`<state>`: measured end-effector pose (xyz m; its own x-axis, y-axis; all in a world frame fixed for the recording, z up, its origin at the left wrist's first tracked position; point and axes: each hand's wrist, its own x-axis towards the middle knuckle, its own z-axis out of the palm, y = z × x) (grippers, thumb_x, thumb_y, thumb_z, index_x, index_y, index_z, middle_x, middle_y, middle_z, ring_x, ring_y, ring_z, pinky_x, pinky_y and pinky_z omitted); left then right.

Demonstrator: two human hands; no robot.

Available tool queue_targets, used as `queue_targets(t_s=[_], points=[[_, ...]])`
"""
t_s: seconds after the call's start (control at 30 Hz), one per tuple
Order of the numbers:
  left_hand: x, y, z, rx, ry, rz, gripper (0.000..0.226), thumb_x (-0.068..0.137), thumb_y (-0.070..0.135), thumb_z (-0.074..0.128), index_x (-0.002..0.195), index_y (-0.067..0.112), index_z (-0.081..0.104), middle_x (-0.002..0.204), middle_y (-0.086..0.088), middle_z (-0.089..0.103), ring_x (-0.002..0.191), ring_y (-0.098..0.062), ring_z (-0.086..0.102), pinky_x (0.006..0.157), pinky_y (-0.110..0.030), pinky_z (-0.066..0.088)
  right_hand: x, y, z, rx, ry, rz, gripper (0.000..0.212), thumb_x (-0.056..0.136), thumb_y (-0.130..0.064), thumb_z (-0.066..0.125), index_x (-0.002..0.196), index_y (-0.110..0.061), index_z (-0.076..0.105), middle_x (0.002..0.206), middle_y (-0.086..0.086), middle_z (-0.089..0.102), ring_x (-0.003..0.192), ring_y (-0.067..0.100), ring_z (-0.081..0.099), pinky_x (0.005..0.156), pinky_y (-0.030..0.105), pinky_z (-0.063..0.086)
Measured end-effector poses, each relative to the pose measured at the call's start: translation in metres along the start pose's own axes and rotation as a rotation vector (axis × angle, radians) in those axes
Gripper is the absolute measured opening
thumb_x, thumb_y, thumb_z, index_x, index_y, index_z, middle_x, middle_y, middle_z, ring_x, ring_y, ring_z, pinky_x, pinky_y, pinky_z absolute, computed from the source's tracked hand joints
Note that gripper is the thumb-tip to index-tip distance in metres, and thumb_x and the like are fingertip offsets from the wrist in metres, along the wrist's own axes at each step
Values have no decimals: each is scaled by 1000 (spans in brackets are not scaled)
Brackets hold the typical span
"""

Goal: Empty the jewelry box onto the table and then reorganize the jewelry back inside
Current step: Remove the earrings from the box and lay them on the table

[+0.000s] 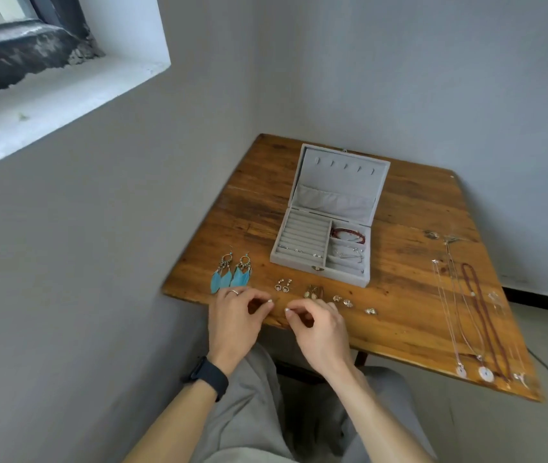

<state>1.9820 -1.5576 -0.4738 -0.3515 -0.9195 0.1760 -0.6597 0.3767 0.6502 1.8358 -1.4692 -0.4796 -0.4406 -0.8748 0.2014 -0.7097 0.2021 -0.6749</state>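
Though curled at thumb and forefinger, left hand (235, 315): over front edge of surface (249, 212); any held item too small to tell.
Right hand (317, 325): just beside left hand, fingertips pinched likewise; contents not discernible.
Box (342, 279): mid-surface, lid raised; red bracelet (347, 235) in rear right compartment.
Feather earrings (232, 274): left of box.
Small earrings (282, 286): row along front edge.
Necklaces (481, 312): laid lengthwise at right, apart from box.
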Motion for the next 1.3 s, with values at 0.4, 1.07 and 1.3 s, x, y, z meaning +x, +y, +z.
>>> queue_targets(t_s=[0.4, 1.07, 1.3], points=[[-2, -13, 6, -49, 20, -42, 19, 80, 48, 78, 97, 41, 76, 105, 14, 63, 108, -12, 49, 95, -41, 40, 3, -4, 15, -49, 28, 68, 14, 86, -46, 70, 98, -42, 73, 88, -22, 65, 88, 7, 50, 72, 30, 35], [-1, -13, -2, -48, -75, -6, 20, 83, 46, 75, 102, 45, 73, 110, 15, 61, 113, -10, 43, 93, -34, 32, 5, 0, 12, -5, -15, 76, 21, 84, -42, 74, 105, -41, 73, 86, -25, 62, 91, 9, 50, 82, 37, 45], [0, -12, -6, -30, -105, -3, 21, 83, 45, 75, 104, 44, 72, 112, 13, 61, 115, -12, 43, 96, -36, 33, 4, -2, 12, -17, -11, 68, 21, 85, -44, 72, 106, -40, 72, 86, -24, 60, 90, 8, 48, 77, 32, 37]])
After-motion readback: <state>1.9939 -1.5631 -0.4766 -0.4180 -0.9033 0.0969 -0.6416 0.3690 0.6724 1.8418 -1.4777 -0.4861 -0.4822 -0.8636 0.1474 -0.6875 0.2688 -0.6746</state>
